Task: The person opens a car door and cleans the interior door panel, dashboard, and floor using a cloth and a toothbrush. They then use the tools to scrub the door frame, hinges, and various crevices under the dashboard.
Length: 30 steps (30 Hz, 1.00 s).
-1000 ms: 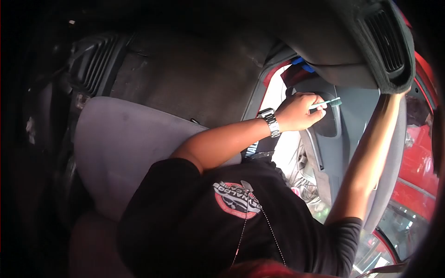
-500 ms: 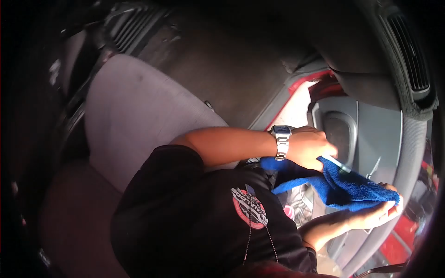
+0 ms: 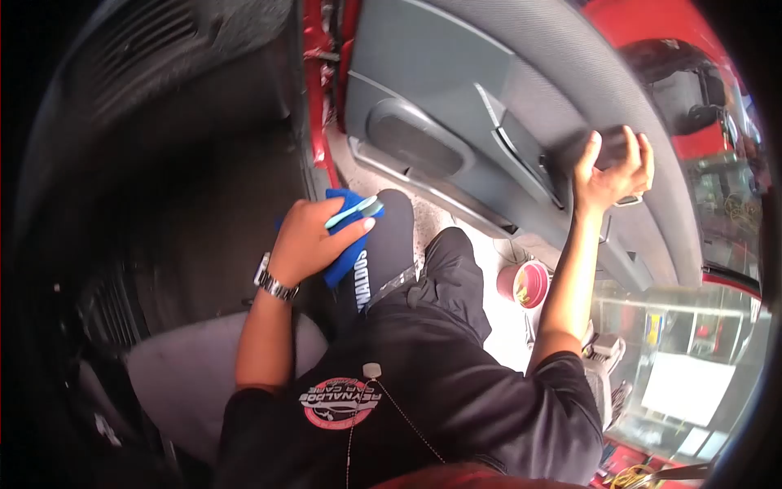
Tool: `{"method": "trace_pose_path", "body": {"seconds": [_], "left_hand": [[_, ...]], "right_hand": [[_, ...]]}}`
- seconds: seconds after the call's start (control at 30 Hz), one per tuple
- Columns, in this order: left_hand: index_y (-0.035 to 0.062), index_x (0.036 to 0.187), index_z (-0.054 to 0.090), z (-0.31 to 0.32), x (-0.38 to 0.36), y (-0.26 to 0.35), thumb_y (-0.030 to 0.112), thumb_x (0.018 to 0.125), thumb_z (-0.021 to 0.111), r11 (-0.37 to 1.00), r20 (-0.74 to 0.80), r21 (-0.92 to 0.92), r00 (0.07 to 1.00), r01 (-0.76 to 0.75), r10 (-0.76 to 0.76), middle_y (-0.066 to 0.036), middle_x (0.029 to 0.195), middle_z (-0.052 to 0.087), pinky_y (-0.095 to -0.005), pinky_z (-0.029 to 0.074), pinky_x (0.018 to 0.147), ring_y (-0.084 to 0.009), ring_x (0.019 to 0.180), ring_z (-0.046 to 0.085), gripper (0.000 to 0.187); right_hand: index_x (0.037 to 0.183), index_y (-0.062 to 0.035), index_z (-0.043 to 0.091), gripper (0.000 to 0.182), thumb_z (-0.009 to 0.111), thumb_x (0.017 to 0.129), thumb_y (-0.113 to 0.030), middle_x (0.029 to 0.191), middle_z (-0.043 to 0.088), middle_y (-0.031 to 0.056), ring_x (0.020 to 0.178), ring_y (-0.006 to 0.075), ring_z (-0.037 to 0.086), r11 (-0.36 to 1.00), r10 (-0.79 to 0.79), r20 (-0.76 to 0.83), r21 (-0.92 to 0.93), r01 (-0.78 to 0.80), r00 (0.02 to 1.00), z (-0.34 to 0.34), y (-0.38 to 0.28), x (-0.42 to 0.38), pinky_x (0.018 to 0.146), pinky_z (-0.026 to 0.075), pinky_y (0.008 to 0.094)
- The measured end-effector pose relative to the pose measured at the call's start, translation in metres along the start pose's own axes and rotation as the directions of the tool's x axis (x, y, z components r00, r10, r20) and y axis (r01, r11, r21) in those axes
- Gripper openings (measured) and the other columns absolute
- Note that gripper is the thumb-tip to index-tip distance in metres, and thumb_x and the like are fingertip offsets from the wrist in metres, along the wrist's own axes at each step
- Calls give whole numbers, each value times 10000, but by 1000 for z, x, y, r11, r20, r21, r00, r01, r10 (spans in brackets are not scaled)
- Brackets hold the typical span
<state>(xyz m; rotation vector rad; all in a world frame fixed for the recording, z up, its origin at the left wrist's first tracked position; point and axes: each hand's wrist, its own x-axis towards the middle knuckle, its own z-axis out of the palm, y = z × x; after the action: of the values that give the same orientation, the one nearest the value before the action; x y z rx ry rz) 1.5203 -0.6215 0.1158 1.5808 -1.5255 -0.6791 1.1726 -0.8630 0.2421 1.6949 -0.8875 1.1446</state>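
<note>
My left hand, with a metal watch on its wrist, is closed around a blue microfiber towel and a slim pale-teal tool like a toothbrush. The tool's head points to the right; its bristles are too small to make out. The towel hangs below the fingers over my dark trouser leg. Against the grey door panel, near its upper edge, my right hand rests with fingers spread and holds nothing visible. Beside it is the inner door handle area.
A pink-red bucket with something yellow inside stands on the sunlit ground between my legs and the door. The grey seat is at lower left, beside the dark car floor. Beyond the door is a red vehicle.
My right hand has let go of the towel and is now on the door panel. My left hand has moved left with the towel and tool. My view has turned towards the open door.
</note>
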Motion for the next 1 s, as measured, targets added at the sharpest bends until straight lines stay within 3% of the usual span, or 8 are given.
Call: {"method": "trace_pose_path", "body": {"seconds": [0.03,0.1,0.23,0.57,0.6,0.77,0.83,1.0], "left_hand": [[22,881,727,-7,0,10,368,889,752,1000,12,1,999,-30,30,-144,651,667,-344,503,581,-222,590,701,347],[16,928,741,-19,-4,25,311,890,754,978,-3,-203,999,39,-40,-146,686,691,-319,515,591,-222,621,720,298],[-4,964,747,-9,4,24,273,886,765,949,-54,-315,998,11,-29,-121,698,716,-310,528,601,-152,636,712,288],[-6,921,743,-19,19,40,246,888,768,947,-60,-320,997,26,-48,-91,699,725,-271,513,595,-114,626,696,255],[-6,921,743,-21,21,44,246,888,768,947,-60,-318,996,44,-67,-91,699,725,-271,513,595,-114,626,696,255],[3,977,753,-23,37,65,240,896,756,929,59,-336,988,155,-143,-96,759,759,-267,547,641,-122,693,736,251],[8,991,752,-28,42,75,235,900,755,923,83,-329,980,199,-182,-91,768,763,-264,549,644,-121,693,735,245],[-7,979,740,-31,53,80,222,903,760,914,110,-371,985,165,-134,-98,797,773,-268,557,652,-136,719,749,242]], "right_hand": [[1275,-168,638,556,826,783,-349,1318,532,112,1263,287,450,996,-79,-77,-49,76,994,3,11,2,1053,312,428],[1267,-178,645,557,815,783,-393,1313,526,118,1245,292,451,991,-121,-139,-78,111,983,-7,3,5,1050,299,416],[1279,-189,653,548,803,800,-411,1361,524,125,1243,301,452,989,-141,-85,-66,136,986,-23,-8,-15,1046,301,408],[1233,-208,710,499,826,758,-309,1408,539,143,1267,324,423,990,-126,-3,-67,125,992,-49,-17,-10,1065,316,412],[1231,-173,702,484,833,778,-282,1410,537,179,1316,342,426,989,-136,17,-62,137,991,-50,-19,-9,1092,289,434],[1131,-181,764,366,825,778,-255,1418,541,171,1400,379,352,992,-126,155,5,126,980,-65,-27,-7,1149,252,438],[1133,-236,769,360,802,776,-275,1450,531,170,1410,393,329,992,-125,197,8,126,972,-69,-27,-3,1112,256,442],[1069,-211,791,295,795,774,-224,1423,562,183,1406,395,337,995,-81,266,-30,92,961,-76,-35,4,1134,265,430]]}}
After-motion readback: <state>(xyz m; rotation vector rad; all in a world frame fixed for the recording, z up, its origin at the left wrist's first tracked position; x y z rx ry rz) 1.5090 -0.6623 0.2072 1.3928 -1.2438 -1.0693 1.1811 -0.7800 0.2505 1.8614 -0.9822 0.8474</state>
